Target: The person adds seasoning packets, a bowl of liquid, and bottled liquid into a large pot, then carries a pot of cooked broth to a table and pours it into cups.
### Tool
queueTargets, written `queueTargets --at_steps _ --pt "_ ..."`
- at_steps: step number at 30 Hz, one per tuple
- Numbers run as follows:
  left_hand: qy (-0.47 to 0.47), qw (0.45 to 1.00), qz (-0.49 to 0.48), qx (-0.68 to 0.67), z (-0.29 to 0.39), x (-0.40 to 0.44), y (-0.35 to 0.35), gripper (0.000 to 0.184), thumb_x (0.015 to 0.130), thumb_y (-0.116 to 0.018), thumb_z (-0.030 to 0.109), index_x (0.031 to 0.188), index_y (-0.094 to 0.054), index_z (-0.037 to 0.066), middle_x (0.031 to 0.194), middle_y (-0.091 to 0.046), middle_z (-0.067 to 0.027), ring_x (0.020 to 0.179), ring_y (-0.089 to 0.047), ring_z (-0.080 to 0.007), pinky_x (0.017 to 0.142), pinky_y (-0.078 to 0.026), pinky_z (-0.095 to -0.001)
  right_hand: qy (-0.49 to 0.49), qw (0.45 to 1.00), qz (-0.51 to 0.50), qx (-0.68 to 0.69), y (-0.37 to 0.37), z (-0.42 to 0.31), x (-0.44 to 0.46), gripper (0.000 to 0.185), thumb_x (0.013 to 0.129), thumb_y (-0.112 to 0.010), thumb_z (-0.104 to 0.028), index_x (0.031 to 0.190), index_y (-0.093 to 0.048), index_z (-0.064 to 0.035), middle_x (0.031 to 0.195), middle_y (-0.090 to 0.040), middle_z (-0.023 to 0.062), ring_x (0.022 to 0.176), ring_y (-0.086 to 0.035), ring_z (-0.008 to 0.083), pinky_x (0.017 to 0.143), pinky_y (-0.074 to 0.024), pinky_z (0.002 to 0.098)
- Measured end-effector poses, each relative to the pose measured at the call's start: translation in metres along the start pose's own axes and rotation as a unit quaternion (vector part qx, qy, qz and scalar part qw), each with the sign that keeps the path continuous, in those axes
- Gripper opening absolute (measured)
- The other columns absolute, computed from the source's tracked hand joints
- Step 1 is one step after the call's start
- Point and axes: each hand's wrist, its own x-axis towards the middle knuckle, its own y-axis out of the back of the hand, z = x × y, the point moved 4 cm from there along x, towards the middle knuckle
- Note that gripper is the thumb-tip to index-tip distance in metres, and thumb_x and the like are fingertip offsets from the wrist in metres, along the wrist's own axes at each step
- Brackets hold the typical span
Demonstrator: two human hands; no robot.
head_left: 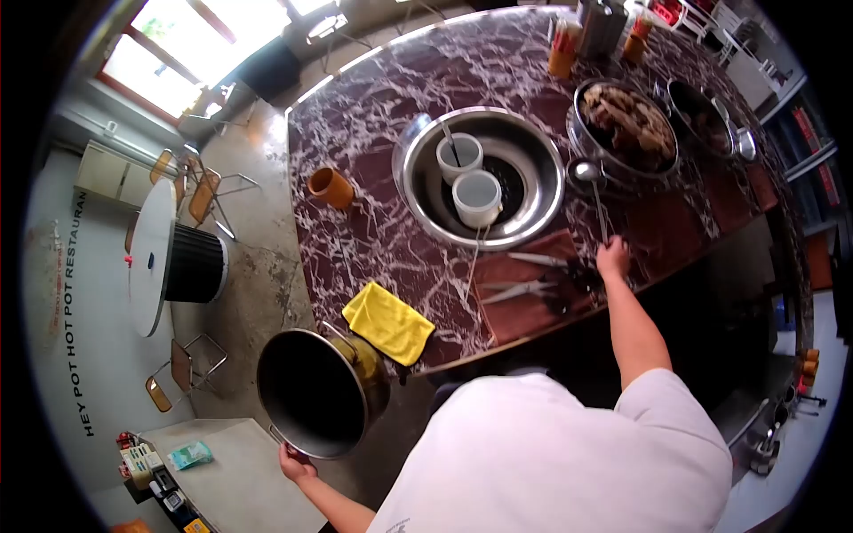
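My left hand is closed on the lower handle of a large, deep metal pot, which is tilted with its dark, open mouth toward the left. Its other handle lies near a folded yellow cloth at the counter's edge. On the right, my right hand is closed around the handle end of a metal ladle, whose bowl is beside a pot of meat. Scissors and another tool lie on a brown cloth left of this hand.
A steel basin on the marble counter holds two white containers. Nearby stands a brown cup. A second pot is at the right. A round table and chairs stand at the left.
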Motion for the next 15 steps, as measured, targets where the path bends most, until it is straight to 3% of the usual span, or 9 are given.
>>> queueTargets --at_steps 2,4,8,9,10,12,13,14,15 --pt "0.008 1.0 0.006 -0.009 -0.006 0.006 0.003 0.021 0.09 -0.049 0.016 0.07 -0.053 0.011 0.059 -0.042 0.0053 0.056 -0.041 -0.007 0.055 -0.035 -0.0228 0.075 0.993 0.007 0.092 -0.009 0.013 0.005 0.016 0.08 -0.055 -0.019 0.09 -0.057 -0.0081 0.095 -0.061 0.0159 0.089 -0.057 0.0381 0.074 -0.0475 0.0458" --pt "0.002 1.0 -0.002 -0.013 -0.012 0.019 0.015 0.02 0.088 -0.05 0.015 0.069 -0.053 0.011 0.06 -0.043 0.0053 0.056 -0.041 -0.0071 0.053 -0.034 -0.022 0.06 0.991 0.075 0.098 -0.004 0.011 0.003 0.018 0.08 -0.053 -0.018 0.095 -0.055 -0.0087 0.094 -0.061 0.0168 0.087 -0.058 0.039 0.073 -0.0467 0.0489" --pt "-0.024 0.998 -0.049 0.015 0.005 -0.007 -0.008 0.018 0.088 -0.048 0.016 0.075 -0.057 0.008 0.063 -0.048 0.004 0.058 -0.046 -0.0085 0.054 -0.037 -0.0233 0.098 0.985 0.064 0.13 0.042 -0.03 -0.015 0.025 0.079 -0.054 -0.014 0.104 -0.052 -0.0079 0.101 -0.06 0.0183 0.094 -0.057 0.039 0.077 -0.047 0.0471" --pt "-0.04 0.998 0.007 0.041 0.009 -0.021 -0.018 0.017 0.089 -0.047 0.015 0.08 -0.059 0.008 0.066 -0.05 0.0031 0.058 -0.046 -0.0088 0.054 -0.037 -0.0233 0.164 0.962 0.089 0.199 0.055 -0.049 -0.026 0.028 0.079 -0.054 -0.011 0.107 -0.052 -0.0064 0.102 -0.059 0.0189 0.096 -0.056 0.0387 0.079 -0.047 0.0459" --pt "-0.032 0.999 -0.042 0.001 -0.007 0.01 0.01 0.015 0.089 -0.048 0.015 0.083 -0.059 0.007 0.07 -0.053 0.0017 0.06 -0.049 -0.0102 0.057 -0.041 -0.0242 0.232 0.931 0.102 0.264 0.067 -0.067 -0.043 0.031 0.079 -0.054 -0.008 0.11 -0.052 -0.0049 0.104 -0.059 0.0196 0.097 -0.056 0.0383 0.081 -0.047 0.0446" --pt "0.004 0.998 -0.059 -0.005 0.003 -0.011 -0.016 0.015 0.089 -0.05 0.014 0.093 -0.061 0.004 0.086 -0.064 -0.0048 0.076 -0.061 -0.0156 0.07 -0.05 -0.0298 0.318 0.885 0.007 0.339 0.093 -0.13 -0.083 0.034 0.083 -0.051 -0.005 0.116 -0.051 -0.0003 0.104 -0.059 0.0214 0.097 -0.057 0.0368 0.085 -0.046 0.0402" --pt "0.007 0.998 -0.049 -0.042 0.003 -0.01 -0.016 0.017 0.087 -0.054 0.008 0.1 -0.062 0.0 0.094 -0.066 -0.0103 0.084 -0.064 -0.0198 0.073 -0.052 -0.0308 0.349 0.87 -0.102 0.332 0.113 -0.162 -0.119 0.035 0.085 -0.05 -0.006 0.119 -0.05 0.0006 0.104 -0.059 0.022 0.099 -0.057 0.0356 0.084 -0.0455 0.039" --pt "0.002 0.997 -0.057 -0.056 0.001 -0.003 -0.01 0.018 0.087 -0.055 0.007 0.101 -0.061 -0.001 0.093 -0.065 -0.01 0.085 -0.063 -0.0197 0.073 -0.051 -0.0308 0.389 0.858 -0.144 0.303 0.111 -0.186 -0.146 0.034 0.085 -0.049 -0.007 0.119 -0.051 0.0 0.1 -0.061 0.0207 0.094 -0.059 0.0346 0.081 -0.046 0.0395" --pt "0.003 0.998 -0.032 -0.055 0.004 -0.005 -0.012 0.02 0.085 -0.059 0.009 0.103 -0.062 -0.001 0.088 -0.065 -0.0076 0.075 -0.062 -0.0166 0.064 -0.049 -0.0273 0.478 0.826 -0.104 0.279 0.115 -0.211 -0.179 0.036 0.086 -0.047 -0.005 0.122 -0.05 -0.0001 0.098 -0.062 0.0184 0.085 -0.06 0.0312 0.077 -0.0465 0.037"
